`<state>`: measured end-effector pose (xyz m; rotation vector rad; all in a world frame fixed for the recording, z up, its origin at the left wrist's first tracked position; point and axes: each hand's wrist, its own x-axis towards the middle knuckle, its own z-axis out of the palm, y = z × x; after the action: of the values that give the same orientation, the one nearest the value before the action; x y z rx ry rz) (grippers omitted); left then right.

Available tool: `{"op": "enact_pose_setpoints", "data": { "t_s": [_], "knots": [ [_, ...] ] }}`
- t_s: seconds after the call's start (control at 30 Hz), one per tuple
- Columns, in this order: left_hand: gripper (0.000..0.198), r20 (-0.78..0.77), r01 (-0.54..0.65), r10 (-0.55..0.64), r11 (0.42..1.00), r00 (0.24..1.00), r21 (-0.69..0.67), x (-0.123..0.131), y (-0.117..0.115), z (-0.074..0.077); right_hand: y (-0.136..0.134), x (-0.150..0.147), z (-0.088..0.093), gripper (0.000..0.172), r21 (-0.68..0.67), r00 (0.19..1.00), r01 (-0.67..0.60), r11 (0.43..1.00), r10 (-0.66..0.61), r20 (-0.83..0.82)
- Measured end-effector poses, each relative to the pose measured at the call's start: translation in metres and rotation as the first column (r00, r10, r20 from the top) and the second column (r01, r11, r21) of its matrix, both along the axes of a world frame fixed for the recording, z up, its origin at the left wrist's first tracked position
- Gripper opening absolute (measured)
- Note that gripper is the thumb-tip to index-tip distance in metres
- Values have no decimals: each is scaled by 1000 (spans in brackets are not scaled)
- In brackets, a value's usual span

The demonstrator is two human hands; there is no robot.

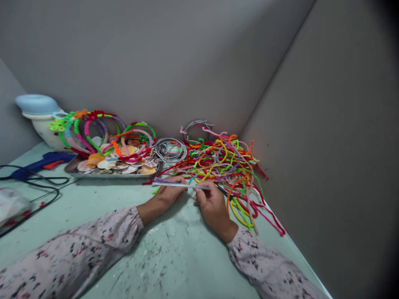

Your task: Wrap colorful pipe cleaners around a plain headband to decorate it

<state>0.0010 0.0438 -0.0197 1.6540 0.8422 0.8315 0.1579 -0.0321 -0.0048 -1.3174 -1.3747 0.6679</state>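
My left hand and my right hand are close together over the middle of the table. Between them, nearly level, runs a thin pale rod, its left end pointing past my left hand. My right thumb and fingers pinch its right end. My left fingers close around its middle part. A short fuzzy purple pipe cleaner shows along the left end; how it joins the rod cannot be made out. Just beyond and right of my hands lies a tangled heap of coloured pipe cleaners.
A metal tray of shells carries pipe-cleaner hoops. Beside it are coiled grey wire and another coil against the wall. To the left are a blue glue gun, a black cord, a plastic bag and a blue-topped container.
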Motion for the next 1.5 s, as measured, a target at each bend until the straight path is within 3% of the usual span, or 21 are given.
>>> {"op": "enact_pose_setpoints", "data": {
  "t_s": [0.2,0.4,0.47,0.57,0.63,0.77,0.9,1.17,1.33,1.5],
  "knots": [
    [23,-9,-75,75,997,997,0,0,-3,3,-2,1,-1,11,40,995,-4,999,0,95],
    [35,-59,-41,42,999,997,6,-2,-17,22,2,-2,-1,18,-76,978,-17,997,0,-210],
    [33,-19,31,-30,999,999,16,-2,-20,29,5,-2,0,18,-85,961,-28,996,4,-275],
    [23,11,49,-49,999,999,20,-1,-22,34,7,-1,3,19,-91,949,-37,995,7,-316],
    [16,46,42,-42,999,998,7,-1,-21,33,7,-1,5,19,-110,939,-51,993,10,-343],
    [30,130,52,-50,999,990,-7,0,-17,26,6,0,7,19,-109,912,-102,989,50,-407],
    [26,108,28,-22,999,994,-47,2,-14,21,6,2,5,20,-97,894,-127,987,71,-443],
    [28,220,81,-52,989,974,-123,0,-14,24,11,7,-6,20,-35,836,-172,985,127,-534],
    [30,204,93,-73,991,976,-93,0,-16,22,12,8,-4,19,-20,751,-202,979,142,-645],
    [30,181,85,-71,994,981,-72,2,-16,18,14,9,2,17,-54,607,-323,945,163,-778]
  ]
}}
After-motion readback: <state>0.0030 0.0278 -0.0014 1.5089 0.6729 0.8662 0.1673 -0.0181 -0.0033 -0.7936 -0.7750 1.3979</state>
